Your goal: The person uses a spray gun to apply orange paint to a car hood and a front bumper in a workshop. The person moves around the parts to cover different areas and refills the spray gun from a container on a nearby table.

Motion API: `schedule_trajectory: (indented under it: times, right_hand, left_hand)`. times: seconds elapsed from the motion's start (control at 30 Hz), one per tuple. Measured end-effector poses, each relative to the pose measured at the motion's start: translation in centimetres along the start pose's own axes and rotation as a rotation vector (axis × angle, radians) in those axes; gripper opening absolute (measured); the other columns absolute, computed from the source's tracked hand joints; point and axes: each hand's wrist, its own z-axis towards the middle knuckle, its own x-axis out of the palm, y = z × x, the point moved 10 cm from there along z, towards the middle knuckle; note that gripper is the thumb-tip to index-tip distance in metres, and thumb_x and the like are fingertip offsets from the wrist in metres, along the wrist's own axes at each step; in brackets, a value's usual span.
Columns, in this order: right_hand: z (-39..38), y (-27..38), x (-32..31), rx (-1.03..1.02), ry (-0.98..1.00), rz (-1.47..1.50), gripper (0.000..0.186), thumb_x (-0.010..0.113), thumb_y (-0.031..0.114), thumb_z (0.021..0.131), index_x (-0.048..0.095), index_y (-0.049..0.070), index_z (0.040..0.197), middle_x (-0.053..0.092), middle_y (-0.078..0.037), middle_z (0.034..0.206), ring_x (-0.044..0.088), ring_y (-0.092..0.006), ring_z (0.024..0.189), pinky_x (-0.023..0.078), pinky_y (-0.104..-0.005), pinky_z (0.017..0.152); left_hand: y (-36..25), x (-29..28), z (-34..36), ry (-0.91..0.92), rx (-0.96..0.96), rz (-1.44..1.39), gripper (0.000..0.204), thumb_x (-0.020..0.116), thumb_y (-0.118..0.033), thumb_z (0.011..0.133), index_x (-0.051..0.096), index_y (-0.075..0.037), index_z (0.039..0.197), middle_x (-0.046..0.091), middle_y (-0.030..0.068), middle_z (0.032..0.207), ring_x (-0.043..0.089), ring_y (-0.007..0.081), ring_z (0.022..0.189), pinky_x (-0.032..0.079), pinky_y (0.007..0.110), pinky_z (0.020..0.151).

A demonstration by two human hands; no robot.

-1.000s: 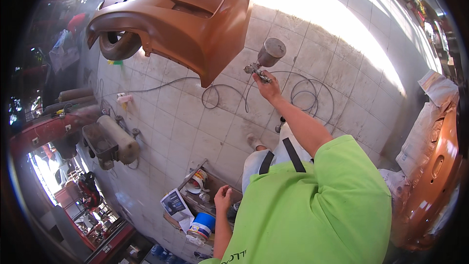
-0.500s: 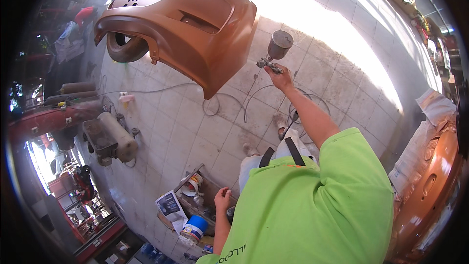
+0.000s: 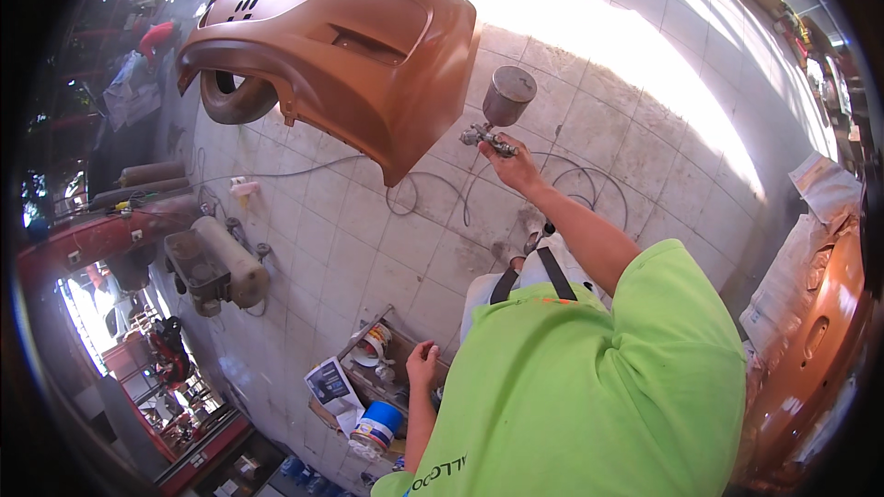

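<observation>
My right hand [image 3: 512, 164] is closed round the handle of a spray gun [image 3: 481, 136]. A grey paint cup [image 3: 509, 96] sits tilted on top of the gun. Just to the left of the gun's nozzle, with a gap between them, stands a copper-orange car bumper [image 3: 368, 46], its broad curved side facing up. A tyre [image 3: 235, 103] shows under its left part. My left hand [image 3: 423, 364] hangs low beside my body, its fingers curled and nothing visible in them. It is nearest to a wooden crate [image 3: 376, 324] with cans and papers.
A thin air hose [image 3: 460, 207] loops over the tiled floor [image 3: 322, 258]. An air compressor [image 3: 230, 262] stands at left. A can with a blue lid [image 3: 378, 421] sits by the crate. At right lies another orange car panel [image 3: 810, 340], partly covered with paper [image 3: 783, 276].
My right hand and the spray gun have moved left and slightly down, staying beside the bumper. My left hand has shifted little. My feet have moved slightly in the picture.
</observation>
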Motion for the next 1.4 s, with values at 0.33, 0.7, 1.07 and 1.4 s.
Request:
schedule_trajectory:
  times: [0.33,0.7,1.07,1.4]
  right_hand:
    - [2.2,4.6,-3.1,-0.122,0.064,-0.03,0.038,0.073,0.046,0.094,0.075,0.009,0.101,0.074,-0.014,0.088,0.069,-0.0274,0.078,0.053,-0.0395,0.075]
    - [18.7,-4.1,-12.3,0.14,-0.128,-0.322,0.047,0.063,0.06,0.094,0.071,0.018,0.113,0.074,-0.015,0.104,0.069,-0.0392,0.101,0.054,-0.0486,0.083]
    - [7.8,6.0,-6.5,-0.032,0.373,0.034,0.042,0.068,0.046,0.095,0.07,0.014,0.121,0.074,-0.015,0.107,0.069,-0.0362,0.102,0.053,-0.0449,0.087]
    - [18.6,2.6,-9.6,-0.188,0.114,0.03,0.03,0.075,0.036,0.094,0.074,0.007,0.102,0.073,-0.014,0.084,0.068,-0.0247,0.072,0.052,-0.039,0.071]
  left_hand:
    - [1.3,-0.2,3.1,-0.048,-0.069,-0.072,0.024,0.067,-0.01,0.096,0.068,0.004,0.115,0.075,0.0114,0.098,0.073,0.0176,0.086,0.058,0.029,0.079]
    - [-4.1,10.8,-6.6,-0.093,-0.081,-0.04,0.022,0.066,-0.01,0.098,0.069,0.002,0.116,0.076,0.0099,0.099,0.072,0.0158,0.089,0.057,0.03,0.081]
    - [-16.8,16.6,-2.7,-0.086,-0.086,-0.107,0.027,0.068,-0.013,0.097,0.068,0.003,0.119,0.076,0.0117,0.102,0.073,0.0172,0.091,0.057,0.03,0.084]
    - [-18.9,16.9,-4.0,-0.148,-0.083,-0.071,0.024,0.068,-0.01,0.096,0.068,0.003,0.117,0.075,0.0097,0.097,0.072,0.0171,0.086,0.057,0.031,0.082]
